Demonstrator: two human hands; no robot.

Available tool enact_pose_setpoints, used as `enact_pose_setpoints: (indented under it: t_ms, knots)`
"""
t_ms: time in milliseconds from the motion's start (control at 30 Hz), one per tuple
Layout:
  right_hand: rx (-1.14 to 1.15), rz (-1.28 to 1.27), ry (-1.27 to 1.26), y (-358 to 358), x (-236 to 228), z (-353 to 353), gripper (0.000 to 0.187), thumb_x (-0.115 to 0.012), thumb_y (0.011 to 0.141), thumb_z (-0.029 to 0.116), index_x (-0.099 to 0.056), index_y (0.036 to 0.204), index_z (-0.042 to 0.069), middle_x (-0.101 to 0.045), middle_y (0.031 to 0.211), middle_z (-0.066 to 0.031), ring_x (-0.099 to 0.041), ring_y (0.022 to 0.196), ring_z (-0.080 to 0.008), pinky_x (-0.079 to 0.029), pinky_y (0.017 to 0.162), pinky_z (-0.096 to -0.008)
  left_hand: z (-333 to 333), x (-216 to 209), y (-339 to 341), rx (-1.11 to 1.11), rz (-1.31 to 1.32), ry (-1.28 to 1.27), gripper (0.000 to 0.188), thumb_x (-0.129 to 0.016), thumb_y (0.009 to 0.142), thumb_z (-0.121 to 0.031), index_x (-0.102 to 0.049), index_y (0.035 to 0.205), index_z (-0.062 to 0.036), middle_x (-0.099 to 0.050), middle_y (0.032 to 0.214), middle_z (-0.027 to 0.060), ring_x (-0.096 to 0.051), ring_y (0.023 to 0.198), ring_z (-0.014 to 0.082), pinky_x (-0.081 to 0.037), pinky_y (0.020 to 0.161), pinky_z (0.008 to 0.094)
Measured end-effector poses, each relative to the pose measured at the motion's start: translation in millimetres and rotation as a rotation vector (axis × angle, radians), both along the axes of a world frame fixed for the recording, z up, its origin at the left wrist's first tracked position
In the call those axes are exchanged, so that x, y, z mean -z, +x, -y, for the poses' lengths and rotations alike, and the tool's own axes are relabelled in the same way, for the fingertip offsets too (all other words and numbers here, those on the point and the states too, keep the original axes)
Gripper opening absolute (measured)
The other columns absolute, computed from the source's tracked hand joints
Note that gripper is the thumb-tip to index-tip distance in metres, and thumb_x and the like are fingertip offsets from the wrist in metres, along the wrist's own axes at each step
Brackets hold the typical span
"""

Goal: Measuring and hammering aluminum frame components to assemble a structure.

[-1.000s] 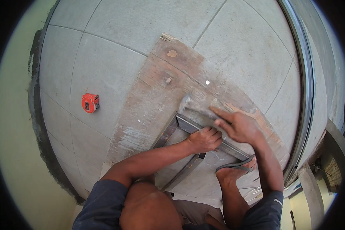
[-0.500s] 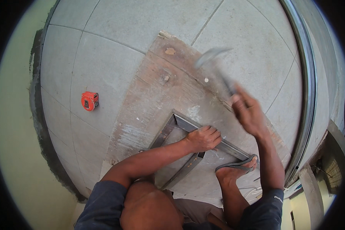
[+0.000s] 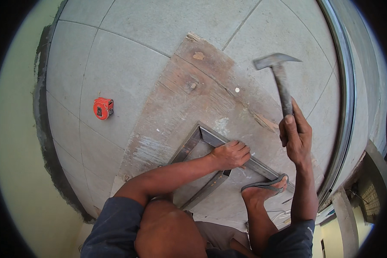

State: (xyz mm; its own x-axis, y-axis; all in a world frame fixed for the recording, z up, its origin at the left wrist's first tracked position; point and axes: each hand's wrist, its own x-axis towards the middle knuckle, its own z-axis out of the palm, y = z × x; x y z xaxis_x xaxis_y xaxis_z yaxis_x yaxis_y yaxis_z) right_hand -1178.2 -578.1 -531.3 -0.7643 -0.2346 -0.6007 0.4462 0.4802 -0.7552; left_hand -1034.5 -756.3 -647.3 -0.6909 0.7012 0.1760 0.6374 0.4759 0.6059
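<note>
The hammer (image 3: 282,88) – a second ago close to the metal frame's (image 3: 215,136) corner – is now well away from it, farther right, its handle steeper in view and less blurred. The right hand (image 3: 296,136) has shifted rightward too.

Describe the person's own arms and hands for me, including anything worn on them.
The left hand and right hand are bare, with no gloves visible. Both forearms are uncovered. The left sleeve and right sleeve are short, dark blue-grey cloth; a small pale mark shows near the right one's hem.
</note>
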Motion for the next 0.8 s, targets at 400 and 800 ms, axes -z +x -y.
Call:
enact_pose_setpoints:
  t_ms: [400, 800]
  knots:
    - [-0.154, 0.204, 0.063, 53, 15, 28, 0.052, -0.052, 0.103, 0.036, -0.047, 0.147, 0.011, -0.064, 0.12, -0.0306, -0.063, 0.109, -0.048, -0.05, 0.094, -0.0461, -6, 10, 12, 0.018, 0.029, -0.006, 0.029, -0.061, 0.082, -0.027, -0.067, 0.1, -0.0056, -0.063, 0.098, 0.0098, -0.063, 0.095, 0.0245, -0.049, 0.079, 0.0368]
    - [-0.331, 0.254, 0.058, 62, 11, 42, 0.051, -0.051, 0.103, 0.037, -0.05, 0.142, 0.003, -0.061, 0.132, -0.0257, -0.058, 0.124, -0.0408, -0.044, 0.104, -0.041, -5, 24, 22, 0.121, -0.035, -0.122, 0.034, -0.059, 0.087, -0.024, -0.067, 0.113, -0.0037, -0.064, 0.12, 0.0167, -0.06, 0.117, 0.0315, -0.05, 0.094, 0.0447]
